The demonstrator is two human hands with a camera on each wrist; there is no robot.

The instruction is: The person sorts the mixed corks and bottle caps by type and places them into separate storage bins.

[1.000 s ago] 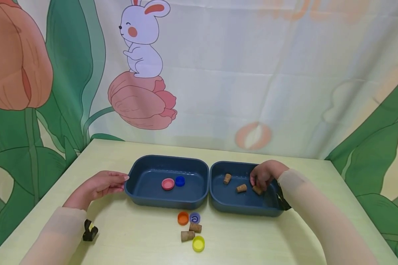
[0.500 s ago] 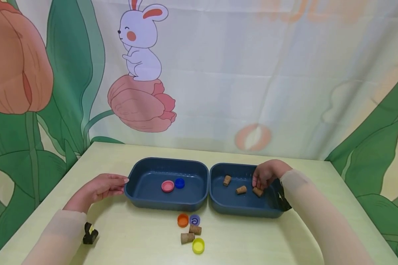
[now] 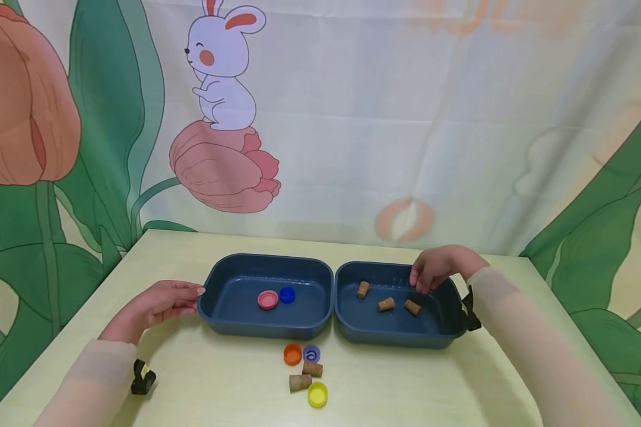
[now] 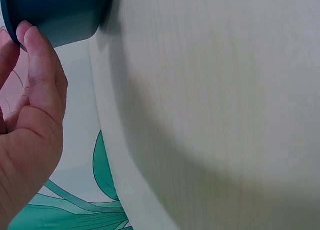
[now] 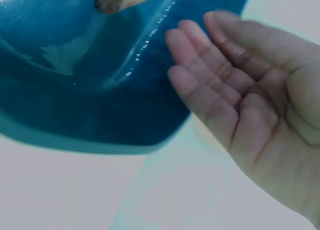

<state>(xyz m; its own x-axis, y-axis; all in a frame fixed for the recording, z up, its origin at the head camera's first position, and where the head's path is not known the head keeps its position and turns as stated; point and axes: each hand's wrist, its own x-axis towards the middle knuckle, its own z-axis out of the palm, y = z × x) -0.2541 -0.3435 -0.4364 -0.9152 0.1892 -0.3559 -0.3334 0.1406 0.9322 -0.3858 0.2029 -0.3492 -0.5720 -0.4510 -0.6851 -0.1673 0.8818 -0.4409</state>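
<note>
My left hand [image 3: 162, 302] pinches the left end of a dark blue tray [image 3: 267, 330] between thumb and fingertips; the left wrist view shows the fingers [image 4: 42, 65] at its rim. Inside that tray lie a pink bottle cap [image 3: 267, 300] and a blue bottle cap [image 3: 287, 295]. Over the back right of a second blue tray [image 3: 395, 338], my right hand [image 3: 440, 267] hovers with nothing in it, its fingers relaxed. Three corks lie in this tray: one cork [image 3: 363, 289] at the left, another cork [image 3: 386, 304] mid-tray, and the nearest cork [image 3: 413, 307] below my right hand.
On the table in front of the trays sit an orange cap [image 3: 292, 354], a purple cap [image 3: 311, 354], a cork [image 3: 313, 369], another cork [image 3: 300, 382] and a yellow cap [image 3: 317, 394]. A printed cloth [image 3: 326, 118] hangs behind the table.
My right hand has let go of the rightmost cork in the right tray and risen up and away to the right. The left hand has stayed at its tray.
</note>
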